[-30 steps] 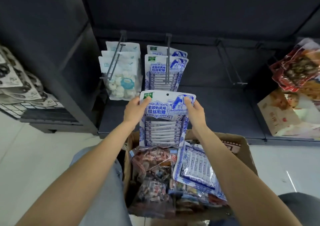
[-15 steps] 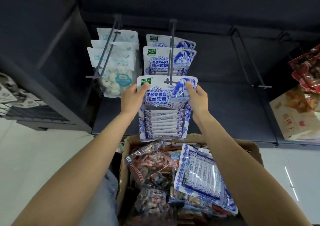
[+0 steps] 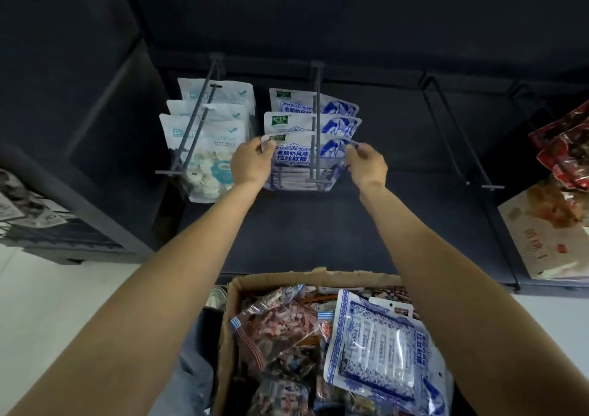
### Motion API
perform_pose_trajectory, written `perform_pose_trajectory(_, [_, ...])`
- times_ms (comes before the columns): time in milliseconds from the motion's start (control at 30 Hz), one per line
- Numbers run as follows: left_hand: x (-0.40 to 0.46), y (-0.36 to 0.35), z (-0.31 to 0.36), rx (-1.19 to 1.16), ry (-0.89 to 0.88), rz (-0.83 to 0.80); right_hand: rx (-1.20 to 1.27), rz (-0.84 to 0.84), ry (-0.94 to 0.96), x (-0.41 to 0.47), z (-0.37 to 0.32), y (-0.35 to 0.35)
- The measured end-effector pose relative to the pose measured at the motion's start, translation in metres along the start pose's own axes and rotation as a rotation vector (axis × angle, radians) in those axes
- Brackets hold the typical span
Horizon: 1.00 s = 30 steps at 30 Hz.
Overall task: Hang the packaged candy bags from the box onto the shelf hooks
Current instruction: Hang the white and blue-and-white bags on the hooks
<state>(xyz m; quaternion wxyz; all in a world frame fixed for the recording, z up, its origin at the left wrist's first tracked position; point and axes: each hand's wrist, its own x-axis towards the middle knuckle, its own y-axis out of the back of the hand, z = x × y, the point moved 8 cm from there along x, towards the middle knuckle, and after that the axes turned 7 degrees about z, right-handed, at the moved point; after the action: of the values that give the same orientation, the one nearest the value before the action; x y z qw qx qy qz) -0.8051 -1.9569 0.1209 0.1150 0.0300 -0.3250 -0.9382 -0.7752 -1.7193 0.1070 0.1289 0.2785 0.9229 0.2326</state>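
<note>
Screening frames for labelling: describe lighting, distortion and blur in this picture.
Head view: dim, the dark shelf unit nearly black; wide-angle bending splays the grey metal hooks; the cardboard box of candy bags is lit and fairly sharp; edges soften; no glare.

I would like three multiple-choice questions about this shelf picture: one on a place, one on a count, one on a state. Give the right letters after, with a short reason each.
1. Where does the front blue-and-white candy bag hang?
A. on the middle hook
B. on the far right hook
C. in the box

2. How many blue-and-white bags are on that hook?
A. one
B. three
C. five

3. What is the left hand doing?
A. resting in the box
B. holding the top left corner of the front bag
C. pulling a white bag off its hook

Answers:
1 A, the hook's rod passes over the bag's top.
2 B, three bag tops show one behind another.
3 B, its grip closes on that corner, while the right hand is at the opposite corner.
</note>
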Motion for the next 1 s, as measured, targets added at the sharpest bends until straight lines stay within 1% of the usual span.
perform_pose_trajectory(100, [-0.012,-0.004,-0.006,-0.128,0.066,-0.074,0.268,-0.097,-0.058,-0.022,0.005,-0.004])
perform_pose_trajectory(133, [-0.02,-0.003,-0.006,-0.174,0.067,-0.081,0.28,-0.109,-0.045,-0.035,0.008,-0.003])
perform_pose_trajectory(200, [-0.042,-0.001,-0.007,-0.247,0.015,-0.084,0.239,-0.134,-0.005,-0.064,0.023,0.001])
perform_pose_trajectory(267, [-0.072,0.0,-0.017,-0.228,-0.046,-0.102,0.16,-0.164,0.033,-0.101,0.047,0.009])
perform_pose_trajectory(333, [-0.106,-0.003,-0.031,-0.127,-0.127,-0.148,0.02,-0.196,0.093,-0.136,0.074,0.02])
perform_pose_trajectory(400, [-0.14,-0.008,-0.048,0.028,-0.207,-0.226,-0.144,-0.251,0.127,-0.166,0.106,0.028])
perform_pose_trajectory(467, [-0.17,-0.016,-0.07,0.15,-0.218,-0.328,-0.328,-0.315,0.138,-0.189,0.142,0.032])
perform_pose_trajectory(567, [-0.213,-0.033,-0.097,0.273,-0.185,-0.498,-0.589,-0.458,0.054,-0.215,0.205,0.03])
perform_pose_trajectory(667, [-0.247,-0.056,-0.111,0.335,-0.161,-0.646,-0.881,-0.643,-0.123,-0.242,0.265,0.026])
perform_pose_trajectory(700, [-0.255,-0.064,-0.115,0.356,-0.152,-0.682,-0.979,-0.689,-0.143,-0.249,0.28,0.024])
perform_pose_trajectory(733, [-0.263,-0.072,-0.12,0.38,-0.137,-0.712,-1.079,-0.724,-0.119,-0.254,0.291,0.02])
perform_pose_trajectory(800, [-0.274,-0.081,-0.129,0.413,-0.083,-0.753,-1.222,-0.722,0.0,-0.261,0.3,0.011])
perform_pose_trajectory(867, [-0.282,-0.088,-0.138,0.4,-0.001,-0.768,-1.243,-0.643,0.097,-0.258,0.303,0.005])
perform_pose_trajectory(933, [-0.287,-0.092,-0.142,0.396,0.029,-0.766,-1.18,-0.535,0.173,-0.25,0.296,0.008])
perform_pose_trajectory(1000, [-0.289,-0.095,-0.143,0.389,0.048,-0.758,-1.014,-0.461,0.193,-0.243,0.282,0.02])
